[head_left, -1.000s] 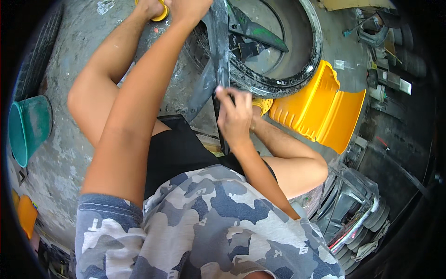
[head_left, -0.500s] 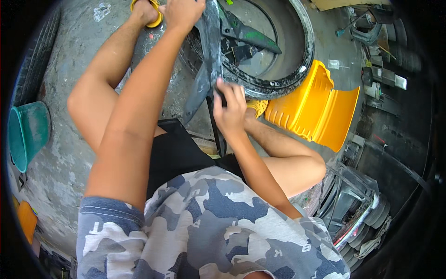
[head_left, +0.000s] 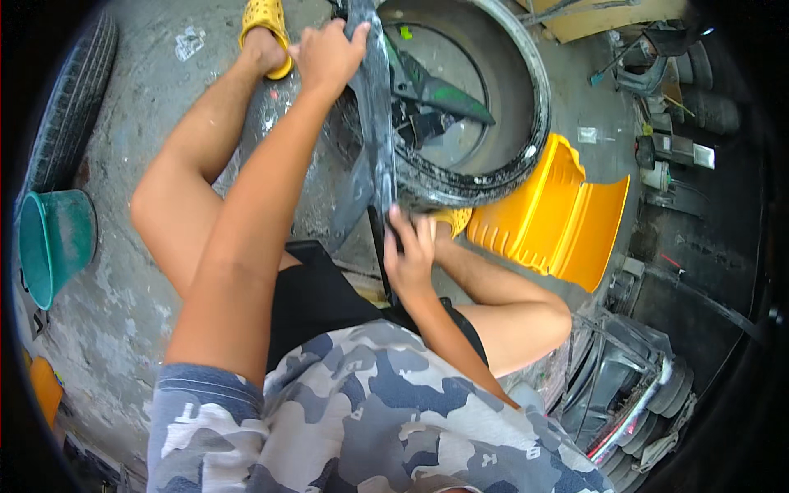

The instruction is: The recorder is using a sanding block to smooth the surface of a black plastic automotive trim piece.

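Observation:
A long, scuffed dark-grey plastic panel [head_left: 376,123] stretches from the top edge toward my lap, next to a tyre [head_left: 526,160]. Its far part is gripped by my left hand [head_left: 329,59], fingers bent over the panel's edge. At the near end, my right hand [head_left: 411,256] presses against the panel with curled fingers. Something small and dark shows under those fingers, too hidden to name. Inside the tyre's ring lies a black-and-green plastic part [head_left: 444,94].
A yellow plastic panel [head_left: 546,222] lies right of the tyre. On the far left are a green bucket [head_left: 70,238] and another tyre [head_left: 78,99]. Vehicle parts [head_left: 616,370] are piled at the lower right. My feet, in yellow clogs [head_left: 265,29], flank the work.
My right hand has slid along the panel toward my lap. My left hand keeps its hold on the far part. The whole view has shifted slightly.

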Demonstrator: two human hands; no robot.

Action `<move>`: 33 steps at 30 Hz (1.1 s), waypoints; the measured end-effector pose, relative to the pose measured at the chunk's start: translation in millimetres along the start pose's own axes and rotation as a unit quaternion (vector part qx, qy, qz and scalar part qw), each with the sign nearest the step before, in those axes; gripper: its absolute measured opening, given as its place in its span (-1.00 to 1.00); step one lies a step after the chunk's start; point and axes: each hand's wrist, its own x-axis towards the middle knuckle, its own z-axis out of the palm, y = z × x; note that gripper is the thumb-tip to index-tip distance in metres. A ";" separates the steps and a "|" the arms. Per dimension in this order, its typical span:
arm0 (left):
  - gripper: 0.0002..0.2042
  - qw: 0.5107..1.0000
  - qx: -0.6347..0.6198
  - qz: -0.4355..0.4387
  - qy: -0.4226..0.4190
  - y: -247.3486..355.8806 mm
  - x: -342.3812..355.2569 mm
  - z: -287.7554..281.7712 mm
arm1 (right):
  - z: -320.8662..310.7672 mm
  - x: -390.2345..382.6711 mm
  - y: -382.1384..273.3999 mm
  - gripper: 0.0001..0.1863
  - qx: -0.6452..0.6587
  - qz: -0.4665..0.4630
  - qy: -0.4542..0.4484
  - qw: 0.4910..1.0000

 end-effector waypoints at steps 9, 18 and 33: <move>-0.44 1.000 -0.004 -0.007 -0.019 4.6 2.2 -10.1 | 14.8 45.6 -9.3 -0.49 -0.041 -0.005 0.002 0.999; -0.47 0.997 0.037 -0.015 -0.061 14.8 -0.3 -23.6 | 14.9 100.2 7.1 -0.67 0.034 -0.006 -0.033 0.999; -0.28 0.918 0.159 0.326 -0.157 5.0 -103.3 -73.1 | -240.2 109.8 289.5 -0.57 -0.078 0.283 0.222 0.930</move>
